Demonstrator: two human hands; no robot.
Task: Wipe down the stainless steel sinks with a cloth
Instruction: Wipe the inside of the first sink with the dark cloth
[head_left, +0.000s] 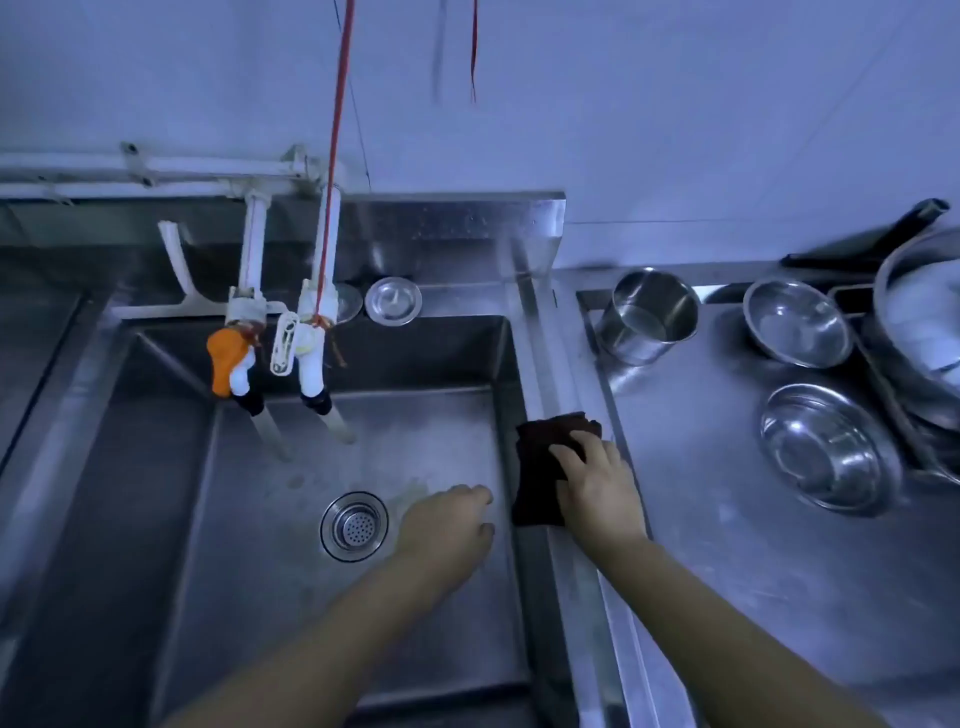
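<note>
Your right hand (597, 488) presses flat, fingers spread, on the dark cloth (545, 467), which drapes over the right rim of the sink (535, 364) and hangs down its inner wall. Your left hand (447, 525) hovers over the basin with fingers loosely curled, holding nothing, just right of the drain strainer (355, 526). By my judgement you are at the rim stage: the basin floor shows a faint stain near the drain (hard to tell in this light), and the sink at far left (36, 338) looks untouched.
</note>
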